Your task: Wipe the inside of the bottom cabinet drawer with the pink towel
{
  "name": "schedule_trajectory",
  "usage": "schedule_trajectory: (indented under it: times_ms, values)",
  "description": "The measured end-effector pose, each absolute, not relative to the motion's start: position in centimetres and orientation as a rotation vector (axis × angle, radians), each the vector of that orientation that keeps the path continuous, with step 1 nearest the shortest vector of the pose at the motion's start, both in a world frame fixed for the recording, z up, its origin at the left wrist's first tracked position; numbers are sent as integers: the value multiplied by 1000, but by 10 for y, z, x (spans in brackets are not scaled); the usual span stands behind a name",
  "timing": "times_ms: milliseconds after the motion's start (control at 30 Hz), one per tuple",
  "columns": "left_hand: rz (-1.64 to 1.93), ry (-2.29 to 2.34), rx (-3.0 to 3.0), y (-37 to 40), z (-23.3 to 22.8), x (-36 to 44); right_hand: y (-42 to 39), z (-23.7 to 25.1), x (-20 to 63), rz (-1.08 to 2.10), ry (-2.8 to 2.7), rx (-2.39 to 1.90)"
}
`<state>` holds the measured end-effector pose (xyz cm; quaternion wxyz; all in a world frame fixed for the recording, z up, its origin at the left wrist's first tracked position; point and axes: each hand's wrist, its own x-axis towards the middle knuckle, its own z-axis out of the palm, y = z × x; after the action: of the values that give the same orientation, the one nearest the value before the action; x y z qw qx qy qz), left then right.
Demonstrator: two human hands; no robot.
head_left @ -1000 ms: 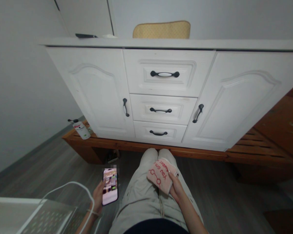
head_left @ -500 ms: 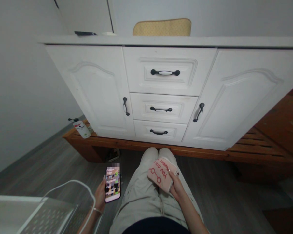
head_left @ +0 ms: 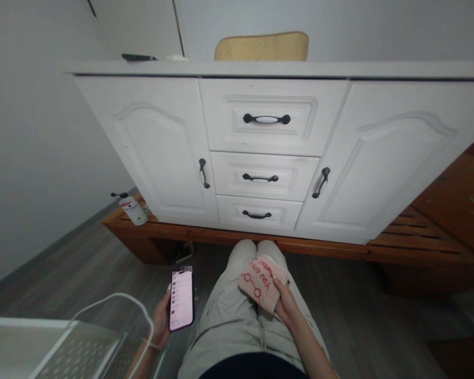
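My left hand [head_left: 161, 316] is closed around the edge of a smartphone [head_left: 181, 301], held out beside my left thigh. Its lit screen shows a pale pink list with small icons; the words are too small to read. On my lap, my right hand [head_left: 286, 302] grips a pink folded cloth [head_left: 260, 283] with red lettering and line drawings. The fingers hold its right edge, and the cloth rests over my light trousers [head_left: 217, 326]. Part of the right fingers' grip is hidden under the cloth.
A white cabinet [head_left: 158, 158] with drawers and two doors stands in front of my knees on a wooden bench [head_left: 221, 233]. A white pump bottle [head_left: 132, 209] sits at the bench's left end. A white cable [head_left: 114, 296] loops over a rack [head_left: 27, 322] at lower left.
The phone's screen has switched from colourful pictures to a pale list. The phone has shifted very slightly down and left. My right hand and the cloth have stayed put.
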<state>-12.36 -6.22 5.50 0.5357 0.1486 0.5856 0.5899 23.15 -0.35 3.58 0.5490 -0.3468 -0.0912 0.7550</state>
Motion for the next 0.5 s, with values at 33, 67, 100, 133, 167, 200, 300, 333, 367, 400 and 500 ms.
schedule_trajectory:
  times_ms: [33,67,100,133,167,200,300,333,367,400,500]
  values:
    - [1405,1335,370,-63,53,-123,-3,35,232,1788,-220,-821]
    - [1412,1277,385,-63,51,-123,-3,35,232,1789,-227,-822]
    - [1421,1225,393,-64,49,-123,-3,34,232,1790,-232,-824]
    - [1428,1182,391,-64,48,-123,-3,34,232,1791,-234,-828]
    - [1424,1142,380,-64,47,-123,-4,35,232,1791,-236,-830]
    - [1412,1090,365,-64,47,-123,-4,36,232,1790,-236,-833]
    - [1392,857,301,-65,49,-121,-5,44,231,1811,-242,-804]
    - [1396,774,289,-64,51,-120,-6,47,230,1833,-248,-781]
    - [1404,700,286,-64,51,-118,-6,49,230,1856,-254,-756]
    - [1410,639,293,-63,52,-116,-7,51,230,1877,-260,-733]
    - [1398,538,342,-58,48,-108,-8,54,231,1892,-265,-709]
